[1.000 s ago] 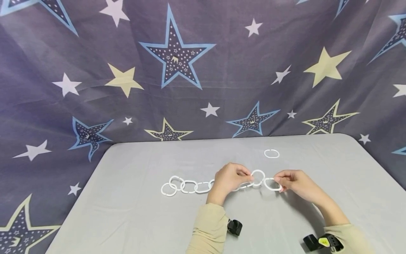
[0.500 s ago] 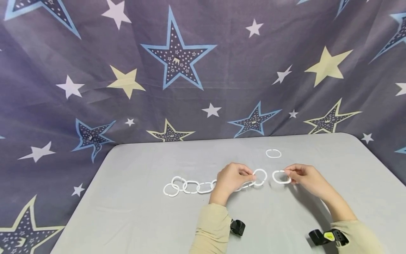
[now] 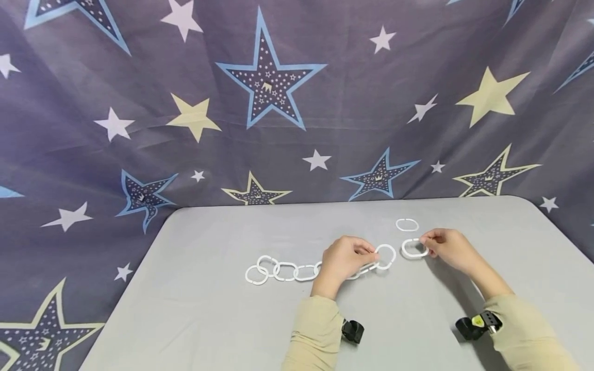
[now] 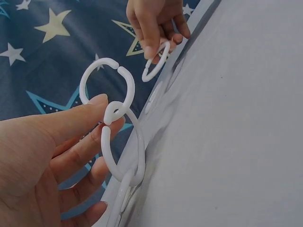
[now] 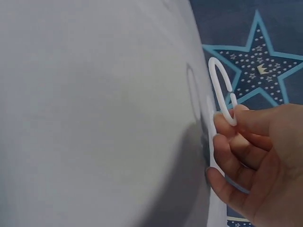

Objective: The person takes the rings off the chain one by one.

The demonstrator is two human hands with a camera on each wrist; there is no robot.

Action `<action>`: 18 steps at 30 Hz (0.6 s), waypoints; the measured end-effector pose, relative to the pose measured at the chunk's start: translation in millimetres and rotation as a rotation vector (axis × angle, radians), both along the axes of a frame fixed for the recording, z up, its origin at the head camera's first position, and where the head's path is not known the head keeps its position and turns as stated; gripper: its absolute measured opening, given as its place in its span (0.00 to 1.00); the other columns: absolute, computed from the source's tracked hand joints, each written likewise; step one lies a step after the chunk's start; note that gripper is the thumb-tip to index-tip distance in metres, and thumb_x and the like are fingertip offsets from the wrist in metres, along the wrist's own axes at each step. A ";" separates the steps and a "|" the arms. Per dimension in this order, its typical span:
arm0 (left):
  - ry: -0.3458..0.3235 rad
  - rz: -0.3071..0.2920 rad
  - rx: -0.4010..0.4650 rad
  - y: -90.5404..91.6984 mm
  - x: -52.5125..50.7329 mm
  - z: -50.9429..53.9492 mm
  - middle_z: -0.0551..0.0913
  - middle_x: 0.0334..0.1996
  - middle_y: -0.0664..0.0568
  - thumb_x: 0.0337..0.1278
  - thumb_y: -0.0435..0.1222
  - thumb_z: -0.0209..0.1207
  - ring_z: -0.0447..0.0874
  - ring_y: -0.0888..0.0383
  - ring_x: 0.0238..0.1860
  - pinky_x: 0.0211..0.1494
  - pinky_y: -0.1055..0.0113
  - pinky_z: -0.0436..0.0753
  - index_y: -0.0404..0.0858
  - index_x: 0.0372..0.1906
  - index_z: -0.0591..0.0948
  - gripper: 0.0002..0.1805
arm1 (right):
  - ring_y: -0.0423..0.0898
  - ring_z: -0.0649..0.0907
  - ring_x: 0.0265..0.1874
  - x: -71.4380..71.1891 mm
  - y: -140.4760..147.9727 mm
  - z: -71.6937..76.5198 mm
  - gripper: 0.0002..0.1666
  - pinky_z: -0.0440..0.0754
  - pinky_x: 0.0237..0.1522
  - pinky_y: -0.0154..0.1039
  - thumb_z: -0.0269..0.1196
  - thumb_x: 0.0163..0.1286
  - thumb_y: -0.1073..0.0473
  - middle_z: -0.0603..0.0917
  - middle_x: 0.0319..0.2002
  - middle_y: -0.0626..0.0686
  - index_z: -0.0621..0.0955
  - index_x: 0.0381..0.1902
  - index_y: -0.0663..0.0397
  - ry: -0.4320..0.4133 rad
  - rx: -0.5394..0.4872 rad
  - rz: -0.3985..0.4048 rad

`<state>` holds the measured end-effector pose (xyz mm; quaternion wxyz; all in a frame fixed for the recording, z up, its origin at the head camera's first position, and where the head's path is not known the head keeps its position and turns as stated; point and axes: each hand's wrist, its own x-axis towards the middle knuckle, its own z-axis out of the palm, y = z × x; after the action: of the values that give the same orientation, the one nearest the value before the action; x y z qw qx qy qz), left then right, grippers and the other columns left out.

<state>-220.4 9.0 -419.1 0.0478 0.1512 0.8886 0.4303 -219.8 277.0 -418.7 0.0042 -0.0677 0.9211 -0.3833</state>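
A chain of white plastic links [image 3: 285, 271] runs across the table, its middle hidden behind my left hand [image 3: 344, 262]. Thumb and forefinger of that hand pinch the chain near its right end, where the end link [image 4: 127, 90] stands up, a small gap in its rim. To the right, my right hand [image 3: 447, 251] pinches a separate oval link [image 5: 218, 87] between thumb and forefinger. This link also has a split in one side, and it is held apart from the chain. Farther back lies one loose white link [image 3: 407, 225] flat on the table.
A grey cloth covers the table [image 3: 195, 319]. Behind its far edge hangs a dark curtain [image 3: 325, 93] printed with stars. Black camera mounts [image 3: 352, 331] sit at both wrists.
My right hand has drawn its link away from the chain's end link, rightward and toward the back of the table. My left hand keeps its pinch on the chain. The head view has shifted slightly.
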 end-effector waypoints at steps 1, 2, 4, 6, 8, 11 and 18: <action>0.003 0.002 -0.001 0.6 0.1 -0.3 0.83 0.24 0.73 0.52 0.48 0.71 0.77 0.73 0.29 0.43 0.67 0.74 0.55 0.33 0.89 0.05 | 0.42 0.78 0.22 -2.2 0.7 -0.1 0.13 0.74 0.25 0.33 0.59 0.74 0.63 0.82 0.23 0.51 0.81 0.40 0.72 -0.001 0.005 -0.004; 0.005 0.004 -0.002 1.1 0.2 -0.7 0.82 0.24 0.73 0.52 0.48 0.71 0.77 0.73 0.29 0.43 0.66 0.74 0.55 0.33 0.89 0.05 | 0.42 0.77 0.22 -4.4 1.6 -0.5 0.13 0.73 0.24 0.33 0.59 0.74 0.62 0.82 0.22 0.51 0.81 0.40 0.72 0.002 0.010 -0.006; 0.006 0.008 -0.004 1.6 0.5 -1.1 0.82 0.23 0.73 0.52 0.49 0.71 0.77 0.73 0.29 0.43 0.66 0.74 0.56 0.33 0.89 0.05 | 0.42 0.77 0.22 -8.4 2.1 -0.8 0.13 0.73 0.23 0.34 0.59 0.73 0.63 0.81 0.22 0.50 0.81 0.38 0.72 0.012 0.024 -0.014; 0.004 0.012 -0.006 1.9 0.9 -1.3 0.82 0.23 0.74 0.52 0.49 0.71 0.77 0.73 0.28 0.43 0.66 0.74 0.56 0.33 0.89 0.05 | 0.43 0.77 0.21 -12.1 2.5 -0.9 0.13 0.72 0.23 0.34 0.59 0.73 0.63 0.81 0.21 0.50 0.81 0.37 0.72 0.023 0.037 -0.023; 0.000 0.015 -0.004 2.1 1.1 -1.5 0.82 0.23 0.74 0.52 0.49 0.71 0.77 0.73 0.28 0.44 0.65 0.74 0.56 0.33 0.89 0.05 | 0.43 0.77 0.21 -15.2 3.0 -0.8 0.13 0.72 0.22 0.34 0.59 0.73 0.63 0.81 0.21 0.50 0.81 0.36 0.72 0.029 0.046 -0.030; -0.004 0.018 -0.003 2.3 1.2 -0.8 0.82 0.23 0.74 0.52 0.49 0.71 0.77 0.73 0.28 0.44 0.65 0.74 0.56 0.33 0.89 0.05 | 0.42 0.77 0.21 -19.4 4.0 -0.3 0.13 0.73 0.23 0.34 0.59 0.73 0.63 0.82 0.22 0.51 0.81 0.36 0.73 0.024 0.052 -0.033; 0.002 0.012 0.001 2.8 0.7 0.5 0.83 0.24 0.73 0.53 0.48 0.71 0.77 0.73 0.29 0.45 0.65 0.74 0.55 0.34 0.89 0.05 | 0.43 0.79 0.21 -25.1 6.3 -2.8 0.14 0.74 0.23 0.34 0.60 0.72 0.62 0.84 0.24 0.53 0.83 0.36 0.72 0.011 0.068 -0.044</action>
<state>-219.7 11.7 -418.6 0.0441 0.1464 0.8893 0.4310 -244.9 283.2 -421.5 -0.0068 -0.0491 0.9349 -0.3515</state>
